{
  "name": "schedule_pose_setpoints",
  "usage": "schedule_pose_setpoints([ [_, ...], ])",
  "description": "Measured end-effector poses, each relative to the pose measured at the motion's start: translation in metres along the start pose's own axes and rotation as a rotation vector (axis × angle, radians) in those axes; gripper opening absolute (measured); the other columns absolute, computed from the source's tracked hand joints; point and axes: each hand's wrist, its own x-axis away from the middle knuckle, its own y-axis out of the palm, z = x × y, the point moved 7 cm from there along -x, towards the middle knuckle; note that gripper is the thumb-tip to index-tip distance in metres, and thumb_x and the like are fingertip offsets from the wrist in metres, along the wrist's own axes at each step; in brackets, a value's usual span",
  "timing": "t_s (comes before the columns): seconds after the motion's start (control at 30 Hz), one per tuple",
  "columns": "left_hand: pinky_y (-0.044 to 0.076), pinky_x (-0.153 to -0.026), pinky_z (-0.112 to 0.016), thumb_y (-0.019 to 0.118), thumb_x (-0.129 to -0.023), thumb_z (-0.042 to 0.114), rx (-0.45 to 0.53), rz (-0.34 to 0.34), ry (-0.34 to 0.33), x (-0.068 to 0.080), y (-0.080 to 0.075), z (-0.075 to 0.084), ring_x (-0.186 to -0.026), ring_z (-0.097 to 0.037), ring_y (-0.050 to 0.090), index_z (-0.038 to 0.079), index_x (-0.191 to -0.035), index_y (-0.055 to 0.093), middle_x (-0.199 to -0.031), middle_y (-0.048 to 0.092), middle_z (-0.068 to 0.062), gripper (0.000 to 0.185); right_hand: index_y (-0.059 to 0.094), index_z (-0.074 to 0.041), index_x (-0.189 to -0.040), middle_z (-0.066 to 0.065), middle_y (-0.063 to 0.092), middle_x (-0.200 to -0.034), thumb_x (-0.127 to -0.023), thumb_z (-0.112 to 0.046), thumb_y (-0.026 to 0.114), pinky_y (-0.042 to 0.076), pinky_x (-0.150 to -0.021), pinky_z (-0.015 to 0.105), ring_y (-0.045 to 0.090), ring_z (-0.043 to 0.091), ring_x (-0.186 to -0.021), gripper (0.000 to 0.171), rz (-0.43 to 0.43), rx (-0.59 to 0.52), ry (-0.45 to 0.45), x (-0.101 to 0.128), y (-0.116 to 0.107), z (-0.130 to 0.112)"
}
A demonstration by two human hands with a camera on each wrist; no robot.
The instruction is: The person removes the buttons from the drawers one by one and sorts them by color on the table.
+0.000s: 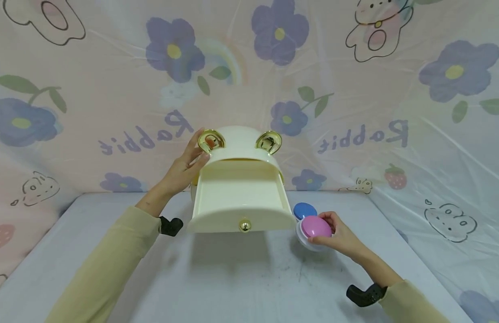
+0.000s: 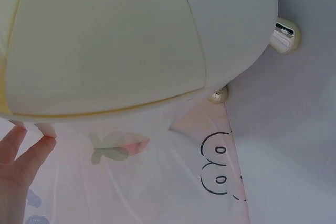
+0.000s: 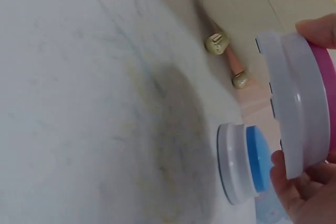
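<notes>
On the grey tabletop (image 1: 241, 278): cream drawer box (image 1: 241, 179), drawer (image 1: 240, 211) pulled out, left hand (image 1: 184, 168) flat against its side. Right hand (image 1: 340, 235) grips pink-topped push button (image 1: 315, 229) beside blue one (image 1: 305, 210). Advice: lift button clear of drawer rim, keep box steadied.

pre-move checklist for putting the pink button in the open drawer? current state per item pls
1. Drawer pulled out, inside looks bare: ok.
2. Left hand steadies the cream box by its gold ear: ok.
3. Right hand grips the pink-topped button around its white base: ok.
4. Pink button lifted off the table: cannot tell.
5. Blue-topped button sits close behind the pink one, beside the drawer's corner; may get knocked: not ok.
</notes>
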Motion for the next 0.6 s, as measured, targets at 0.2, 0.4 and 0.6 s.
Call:
schedule_pose_setpoints([
  [0.2,0.025,-0.115,-0.054,0.043,-0.103,0.027,-0.008,-0.002,-0.003,0.0,-0.001,0.0,-0.144,-0.031,0.027,0.047,-0.151,0.0,-0.153,0.034,-0.014,0.067,0.035,-0.001,-0.129,0.018,0.049,-0.125,-0.077,-0.029,0.078,0.05,-0.093,0.039,0.049,0.029,-0.114,0.072,0.018,-0.002,0.016,0.002,0.005,0.012],
  [0.4,0.025,-0.115,-0.053,0.042,-0.103,0.027,-0.009,-0.001,-0.008,0.002,0.0,0.003,-0.144,-0.033,0.027,0.042,-0.153,0.0,-0.153,0.034,-0.016,0.067,0.036,-0.001,-0.128,0.018,0.05,-0.125,-0.077,-0.028,0.078,0.05,-0.092,0.039,0.05,0.029,-0.113,0.072,0.021,0.006,0.026,0.005,0.008,0.021],
  [0.6,0.025,-0.115,-0.052,0.043,-0.103,0.03,-0.012,0.005,-0.011,0.0,0.0,-0.002,-0.144,-0.032,0.027,0.047,-0.151,0.001,-0.153,0.035,-0.015,0.066,0.036,-0.001,-0.127,0.018,0.05,-0.123,-0.075,-0.031,0.08,0.05,-0.093,0.041,0.05,0.029,-0.112,0.074,0.025,0.038,0.06,0.006,0.014,0.03],
])
